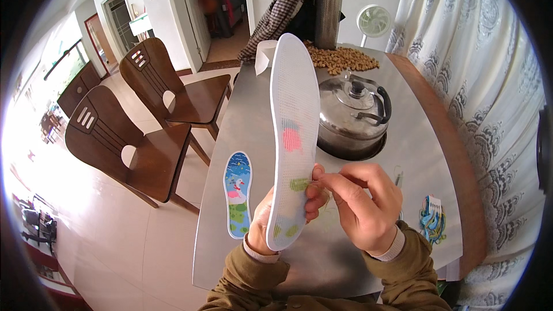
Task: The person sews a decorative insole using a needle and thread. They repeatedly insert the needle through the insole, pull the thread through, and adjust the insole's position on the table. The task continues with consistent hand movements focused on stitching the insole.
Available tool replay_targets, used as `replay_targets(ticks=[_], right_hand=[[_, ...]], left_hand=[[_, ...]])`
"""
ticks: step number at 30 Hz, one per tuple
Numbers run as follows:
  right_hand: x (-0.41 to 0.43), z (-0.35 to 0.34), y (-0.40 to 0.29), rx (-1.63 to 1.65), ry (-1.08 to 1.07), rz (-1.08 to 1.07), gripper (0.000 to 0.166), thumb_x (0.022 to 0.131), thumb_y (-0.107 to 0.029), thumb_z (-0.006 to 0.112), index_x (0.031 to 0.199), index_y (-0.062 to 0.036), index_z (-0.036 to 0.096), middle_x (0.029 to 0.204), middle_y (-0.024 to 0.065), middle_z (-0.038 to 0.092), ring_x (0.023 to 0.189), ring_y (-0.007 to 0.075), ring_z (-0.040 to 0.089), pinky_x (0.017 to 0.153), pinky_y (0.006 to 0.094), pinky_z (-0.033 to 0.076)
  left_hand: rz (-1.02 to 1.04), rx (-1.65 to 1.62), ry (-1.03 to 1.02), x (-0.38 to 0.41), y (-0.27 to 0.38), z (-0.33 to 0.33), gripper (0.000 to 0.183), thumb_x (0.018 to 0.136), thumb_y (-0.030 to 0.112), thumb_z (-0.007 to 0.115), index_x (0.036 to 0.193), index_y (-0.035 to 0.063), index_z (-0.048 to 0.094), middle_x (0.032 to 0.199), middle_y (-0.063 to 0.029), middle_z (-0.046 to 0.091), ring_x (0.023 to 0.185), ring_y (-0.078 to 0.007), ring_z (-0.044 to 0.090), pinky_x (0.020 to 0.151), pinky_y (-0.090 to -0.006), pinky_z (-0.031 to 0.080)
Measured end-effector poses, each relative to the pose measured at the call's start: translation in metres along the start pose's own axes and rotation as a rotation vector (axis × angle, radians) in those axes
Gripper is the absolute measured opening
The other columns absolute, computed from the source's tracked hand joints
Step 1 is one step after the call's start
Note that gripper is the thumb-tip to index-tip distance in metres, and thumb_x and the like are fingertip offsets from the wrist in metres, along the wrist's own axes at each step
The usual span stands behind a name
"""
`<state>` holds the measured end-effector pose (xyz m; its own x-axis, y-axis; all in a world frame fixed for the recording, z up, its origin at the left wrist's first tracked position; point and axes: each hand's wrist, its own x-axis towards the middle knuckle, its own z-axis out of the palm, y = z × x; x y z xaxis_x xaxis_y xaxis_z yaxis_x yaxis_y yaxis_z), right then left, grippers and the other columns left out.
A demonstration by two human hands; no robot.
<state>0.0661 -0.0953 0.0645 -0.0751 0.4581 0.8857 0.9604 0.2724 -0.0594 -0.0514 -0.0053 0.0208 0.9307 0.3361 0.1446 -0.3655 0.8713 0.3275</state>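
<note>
My left hand point(262, 220) holds a white mesh shoe insole point(295, 95) upright, its back towards me, with red and green stitching showing through. At the insole's right edge, my right hand point(367, 207) pinches something thin between thumb and forefinger, seemingly a needle, beside a green stitched patch. Fine greenish thread hangs below the fingers. On the metal table to the left lies a second insole point(237, 194), printed with a white goose, blue water and green patches. A bundle of embroidery floss point(432, 220) in blue, green and yellow, on a white card, lies at the right.
A steel kettle point(352, 116) sits on the metal-topped table point(250, 108), behind my right hand. Farther back are a pile of peanuts point(341, 58), a paper roll point(264, 57) and a stovepipe point(329, 8). Two wooden chairs point(149, 160) stand left; a lace curtain point(471, 73) hangs right.
</note>
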Motion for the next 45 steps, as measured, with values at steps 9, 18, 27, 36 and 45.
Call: replay_targets(ticks=[9, 18, 27, 36, 45], right_hand=[[-0.003, -0.002, -0.001, -0.102, -0.034, -0.033, 0.041, 0.058, 0.000, 0.062, 0.099, -0.0041, 0.062, 0.074, 0.0022, 0.047, 0.054, 0.0103, 0.048, 0.041, 0.0202, 0.040], [-0.004, -0.004, 0.000, -0.121, -0.041, -0.036, 0.042, 0.058, -0.002, 0.062, 0.099, -0.0050, 0.063, 0.073, 0.0013, 0.046, 0.054, 0.0095, 0.047, 0.040, 0.0200, 0.038], [-0.001, -0.009, -0.002, -0.132, -0.081, -0.016, 0.038, 0.059, -0.003, 0.061, 0.097, -0.0038, 0.064, 0.073, 0.0017, 0.046, 0.055, 0.0105, 0.047, 0.041, 0.0208, 0.039], [-0.006, -0.004, 0.014, 0.309, -0.085, 0.330, 0.023, 0.064, 0.012, 0.062, 0.083, -0.0011, 0.063, 0.077, 0.0080, 0.052, 0.061, 0.0157, 0.054, 0.053, 0.0220, 0.043], [-0.035, -0.001, 0.031, 0.879, -0.086, 0.833, 0.023, 0.072, 0.006, 0.061, 0.094, 0.0021, 0.062, 0.097, 0.0073, 0.057, 0.089, 0.0149, 0.055, 0.077, 0.0261, 0.043]], left_hand=[[-0.042, -0.031, 0.018, -0.002, 0.000, 0.003, 0.028, 0.087, 0.024, 0.048, 0.108, 0.0065, 0.048, 0.075, -0.0006, 0.047, 0.065, -0.0113, 0.042, 0.055, -0.0199, 0.038], [-0.067, -0.060, -0.052, 0.002, 0.000, -0.003, 0.028, 0.086, 0.025, 0.049, 0.107, 0.0066, 0.048, 0.075, -0.0002, 0.047, 0.065, -0.0115, 0.043, 0.055, -0.0200, 0.039], [0.008, 0.082, 0.002, 0.004, -0.001, 0.000, 0.028, 0.084, 0.023, 0.053, 0.104, 0.0046, 0.049, 0.073, -0.0007, 0.048, 0.061, -0.0116, 0.043, 0.053, -0.0208, 0.038], [0.296, 0.671, 0.151, 0.010, -0.007, -0.003, 0.020, 0.088, 0.018, 0.053, 0.100, 0.0016, 0.051, 0.086, -0.0009, 0.058, 0.074, -0.0043, 0.054, 0.063, -0.0183, 0.044], [0.311, 0.748, 0.152, 0.011, -0.021, 0.002, 0.017, 0.086, 0.012, 0.055, 0.097, -0.0002, 0.051, 0.082, 0.0013, 0.057, 0.071, -0.0027, 0.050, 0.059, -0.0165, 0.041]])
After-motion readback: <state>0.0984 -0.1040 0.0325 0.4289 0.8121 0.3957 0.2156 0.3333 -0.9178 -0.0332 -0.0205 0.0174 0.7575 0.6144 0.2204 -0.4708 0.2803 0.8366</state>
